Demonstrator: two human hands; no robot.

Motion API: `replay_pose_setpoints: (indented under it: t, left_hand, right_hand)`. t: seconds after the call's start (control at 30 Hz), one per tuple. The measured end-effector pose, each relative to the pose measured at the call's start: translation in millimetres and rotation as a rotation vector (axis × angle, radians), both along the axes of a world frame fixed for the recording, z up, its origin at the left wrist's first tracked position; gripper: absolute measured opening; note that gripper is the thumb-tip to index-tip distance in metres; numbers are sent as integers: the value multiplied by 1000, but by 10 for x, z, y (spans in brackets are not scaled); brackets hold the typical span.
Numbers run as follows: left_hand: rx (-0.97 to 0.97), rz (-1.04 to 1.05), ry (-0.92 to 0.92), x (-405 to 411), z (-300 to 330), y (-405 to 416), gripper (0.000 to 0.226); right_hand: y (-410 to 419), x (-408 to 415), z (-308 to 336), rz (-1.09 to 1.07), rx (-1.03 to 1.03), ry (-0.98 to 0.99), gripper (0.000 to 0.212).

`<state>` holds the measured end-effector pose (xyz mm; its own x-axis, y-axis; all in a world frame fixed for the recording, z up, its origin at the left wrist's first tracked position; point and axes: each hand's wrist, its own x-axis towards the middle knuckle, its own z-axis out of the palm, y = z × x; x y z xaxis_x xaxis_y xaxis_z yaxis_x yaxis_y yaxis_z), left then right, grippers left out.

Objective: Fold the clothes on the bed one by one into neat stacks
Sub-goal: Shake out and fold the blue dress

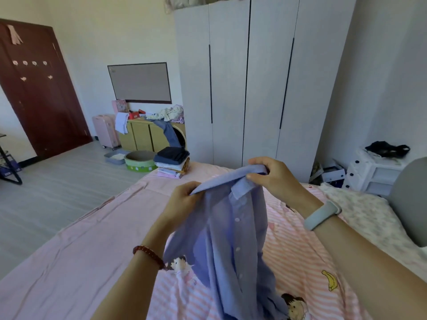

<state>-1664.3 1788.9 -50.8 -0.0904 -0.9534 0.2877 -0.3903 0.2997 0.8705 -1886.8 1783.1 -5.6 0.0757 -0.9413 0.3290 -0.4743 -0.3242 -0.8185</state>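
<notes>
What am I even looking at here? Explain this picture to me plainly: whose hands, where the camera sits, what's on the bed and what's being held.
There is no machine here: a person wears a wide-angle camera on the head, so this single view looks forward and down at their own two hands. The left hand and the right hand each grip the collar edge of a light blue button-up shirt, holding it up so that it hangs over the bed. The bed has a pink cover with striped cartoon prints. At its far corner sits a stack of folded clothes, dark ones on top. Behind stand a tall grey wardrobe and a low yellow cabinet piled with loose clothing.
</notes>
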Motion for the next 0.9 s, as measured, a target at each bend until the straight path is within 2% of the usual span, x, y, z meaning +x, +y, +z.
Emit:
replay_pose_setpoints:
  t: [0.13,0.23,0.3,0.43,0.53,0.73,0.9]
  left_hand:
    - [-156,-42,-77,89,514,202,20]
    - [-165,-134,-157,188,755,453,22]
    - [-185,-175,-145,255,891,655,20]
    - [-307,-147,33,413,1086,1010,25]
    - [-398,-123,96,552,1216,1279,26]
    - [-457,-198,270,738,1530,1798,25]
    - [-445,-115,337,801,1657,1878,30]
  right_hand:
    - [254,-160,153,-3,-152,153,15]
    - [505,-221,350,37,-223,221,13]
    - [708,-195,463,79,-256,227,13]
    - [1130,-20,616,77,-330,133,30]
    - [1443,143,762,56,-434,-1,36]
    - [2027,436,1097,109,-568,-178,26]
    - [2172,592,1242,105,-627,-258,30]
